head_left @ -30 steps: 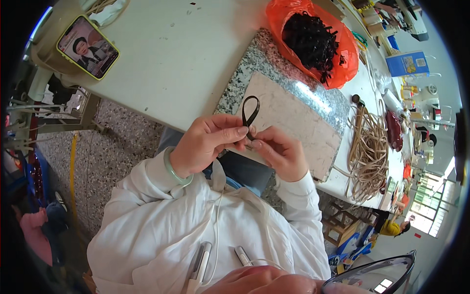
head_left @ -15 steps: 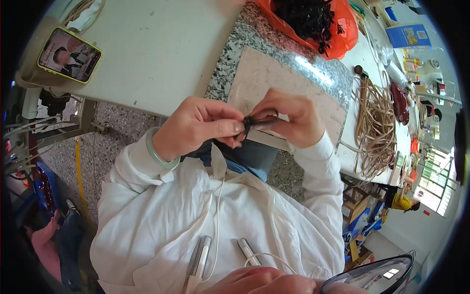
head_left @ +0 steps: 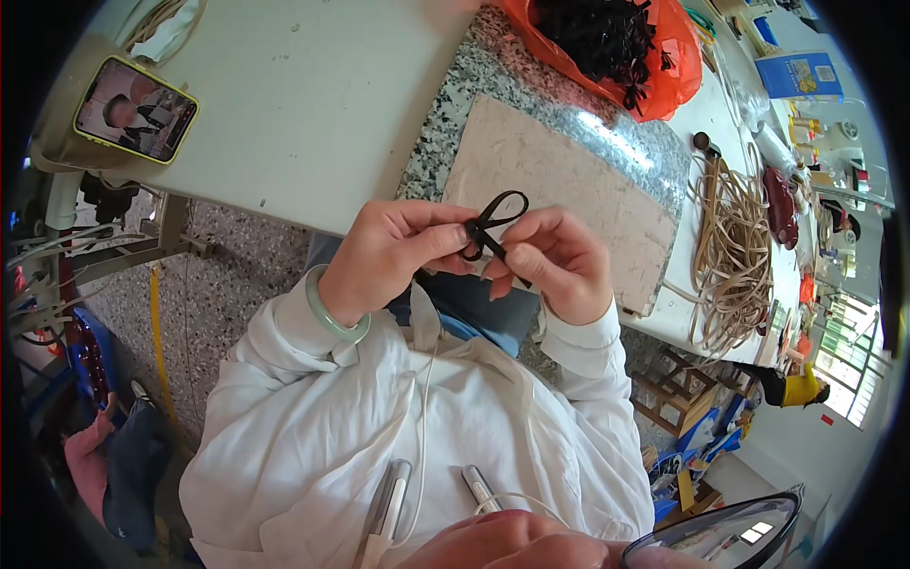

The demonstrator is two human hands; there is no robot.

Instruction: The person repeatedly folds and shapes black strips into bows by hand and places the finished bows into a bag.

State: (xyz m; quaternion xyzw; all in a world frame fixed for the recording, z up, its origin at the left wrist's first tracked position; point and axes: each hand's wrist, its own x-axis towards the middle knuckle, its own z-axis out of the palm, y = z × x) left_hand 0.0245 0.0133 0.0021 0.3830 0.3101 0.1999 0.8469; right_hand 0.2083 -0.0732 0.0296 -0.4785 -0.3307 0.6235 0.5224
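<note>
A small bow of narrow black strip (head_left: 492, 246) is held up over my lap, at the near edge of the worktable. My left hand (head_left: 398, 245) pinches its knot between thumb and fingers. One loop sticks up from the knot, and a tail slants down to the right. My right hand (head_left: 567, 266) has its thumb and fingertips closed around that tail; the exact contact is partly hidden. Beyond both hands, a pale flat board (head_left: 559, 180) lies on a speckled granite slab (head_left: 431, 142).
A red plastic bag (head_left: 678, 71) full of black strip pieces stands on the slab's far side. Coiled beige cords (head_left: 730, 251) and a hammer (head_left: 703, 142) lie at right. A phone (head_left: 137, 109) leans at far left. People sit or stand at both sides.
My right hand has shifted from the upper loop down to the tail and turned. The bow's upright loop now shows clearly. My left hand keeps its pinch on the knot.
</note>
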